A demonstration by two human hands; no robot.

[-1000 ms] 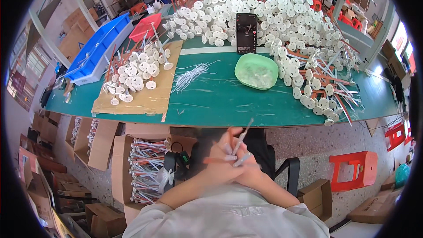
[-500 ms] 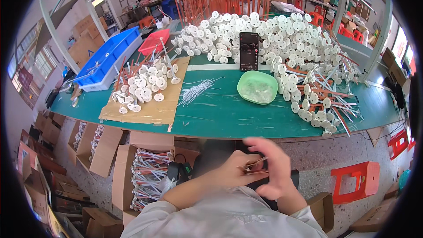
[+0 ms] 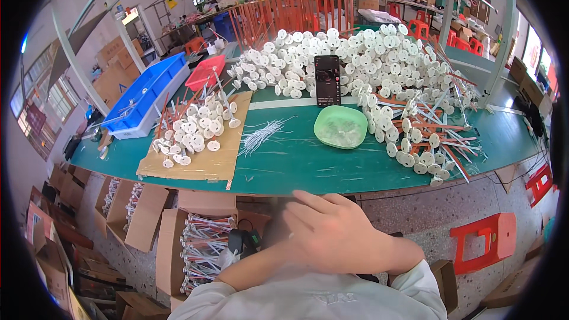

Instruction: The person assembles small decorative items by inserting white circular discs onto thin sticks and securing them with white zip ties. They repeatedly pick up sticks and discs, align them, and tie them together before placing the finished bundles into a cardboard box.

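My right hand point(image 3: 332, 234) reaches across my body in front of the bench edge, its back turned up. The fingers are stretched to the left and slightly apart, lying over my left hand; nothing shows in them. Of my left arm the forearm point(image 3: 255, 268) and wrist are seen, while the left hand's fingers and anything in them are hidden under the right hand. Beyond the hands, on the green bench top point(image 3: 284, 172), lies a bundle of thin white strands point(image 3: 261, 136). A light green bowl point(image 3: 340, 142) holding small clear pieces stands to their right.
White disc-headed pieces with long stems form a large pile point(image 3: 379, 65) and a smaller one on cardboard point(image 3: 222, 166). A phone point(image 3: 327, 80) stands behind the bowl. Blue bin point(image 3: 142, 98) and red basket point(image 3: 204, 72) are left; an open carton point(image 3: 170, 249) below; a red stool point(image 3: 486, 240) right.
My right hand has swung left across the left hand and now covers it. The small brownish thing seen in my left hand before is hidden. The view has shifted slightly.
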